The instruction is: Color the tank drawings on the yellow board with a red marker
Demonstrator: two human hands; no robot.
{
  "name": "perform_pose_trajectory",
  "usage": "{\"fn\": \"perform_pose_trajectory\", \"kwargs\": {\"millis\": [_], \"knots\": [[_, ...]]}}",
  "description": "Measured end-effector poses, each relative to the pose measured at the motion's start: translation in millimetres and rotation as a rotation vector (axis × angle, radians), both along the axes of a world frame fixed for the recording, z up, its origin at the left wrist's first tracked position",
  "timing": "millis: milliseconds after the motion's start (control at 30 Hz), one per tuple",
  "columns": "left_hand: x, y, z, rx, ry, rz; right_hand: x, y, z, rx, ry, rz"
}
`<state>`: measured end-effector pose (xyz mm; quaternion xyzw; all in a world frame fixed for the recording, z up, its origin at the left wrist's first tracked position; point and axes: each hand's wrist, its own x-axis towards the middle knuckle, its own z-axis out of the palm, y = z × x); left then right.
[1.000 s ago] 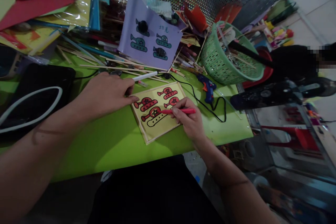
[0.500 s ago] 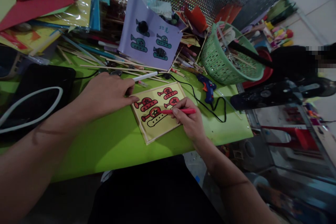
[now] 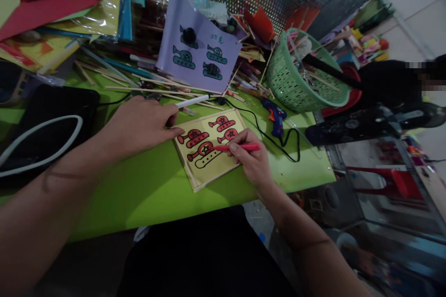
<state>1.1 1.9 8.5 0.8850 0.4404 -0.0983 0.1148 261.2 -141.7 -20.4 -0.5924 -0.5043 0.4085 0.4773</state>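
Observation:
My right hand (image 3: 251, 155) pinches a red marker (image 3: 240, 147), its tip on a yellow card (image 3: 209, 174) framed with thin wooden strips. On the card are several black-outlined tank drawings (image 3: 195, 138) with stars, coloured red. The lowest one has a red upper part and a yellow, unfilled track. My left hand (image 3: 149, 118) is at the card's left side, its thumb on the upper left edge. A white marker (image 3: 193, 101) sticks out from between its curled fingers, pointing right. The other fingers are partly hidden.
Behind the card stands a purple sheet (image 3: 202, 46) with green tank drawings, among loose wooden sticks (image 3: 121, 88). A blue glue gun (image 3: 277, 118) with a black cord lies right, before a green basket (image 3: 303, 79) of tools. A black case (image 3: 66, 106) lies left on the green table (image 3: 139, 195).

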Motion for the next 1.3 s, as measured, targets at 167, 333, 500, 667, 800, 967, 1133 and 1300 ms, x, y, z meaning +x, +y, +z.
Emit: {"fn": "perform_pose_trajectory", "kwargs": {"millis": [167,333,500,667,800,967,1133,1300], "knots": [[1.8,-0.1,1.7,0.009,0.01,0.022,0.6,0.1,0.7,-0.005,0.003,0.014],[-0.9,-1.3,4.6,0.012,-0.028,-0.021,0.5,-0.1,1.2,-0.017,0.005,0.003],[-2.6,-0.8,3.4,0.003,-0.032,-0.01,0.0,0.1,1.5,-0.035,-0.026,-0.013],[-2.5,-0.6,2.5,-0.002,-0.029,-0.018,-1.5,0.8,3.7,-0.042,-0.016,-0.019],[-2.7,-1.4,2.9,0.002,-0.025,-0.02,-1.2,0.2,3.4,-0.036,-0.012,-0.027],[-3.3,-1.5,2.7,0.004,-0.028,-0.015,0.5,-0.5,1.6,-0.044,-0.014,-0.037],[-3.4,-0.3,3.8,-0.015,-0.018,-0.019,1.3,-0.4,1.8,-0.037,-0.026,-0.041],[-3.2,-1.0,5.2,-0.01,-0.04,-0.003,1.5,-0.5,0.8,-0.031,-0.027,-0.039]]}}
